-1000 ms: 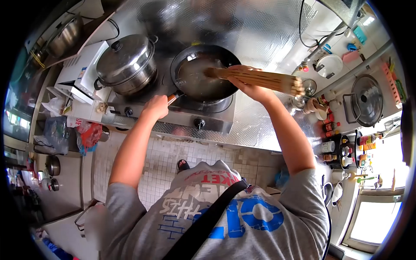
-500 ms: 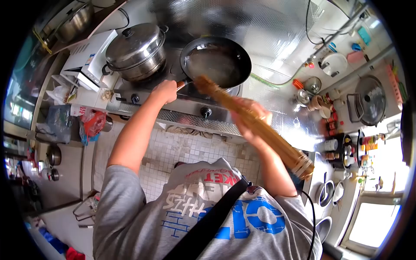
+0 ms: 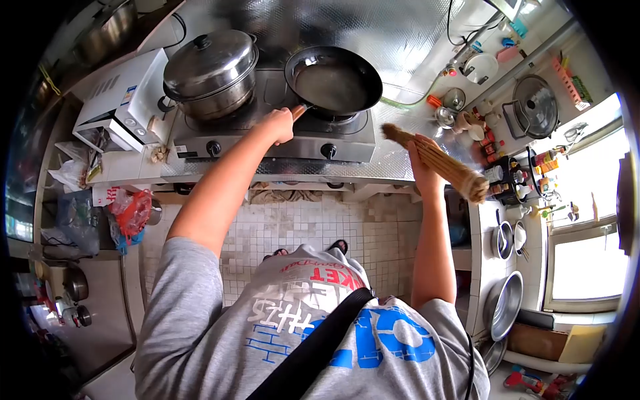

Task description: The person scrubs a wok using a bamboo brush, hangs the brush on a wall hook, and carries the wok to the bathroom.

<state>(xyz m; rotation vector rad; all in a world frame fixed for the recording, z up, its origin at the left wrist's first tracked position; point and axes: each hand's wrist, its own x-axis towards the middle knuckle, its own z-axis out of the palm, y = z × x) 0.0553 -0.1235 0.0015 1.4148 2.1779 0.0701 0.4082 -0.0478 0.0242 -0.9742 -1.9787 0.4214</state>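
- Gripping the wooden handle with the left hand, fingers curled shut.
- Clasping a bundled bamboo brush near its middle with the right hand, its narrower end angled toward the pan, apart from it.
- Having the pan just beyond the left hand, on the stove.
- Having a lidded pot beyond and left of the left hand.

The stove is before me, the lidded pot on its left side, the frying pan on its right. Left of the stove sits an appliance; bottles stand to its right. My feet are on the floor in front of it.
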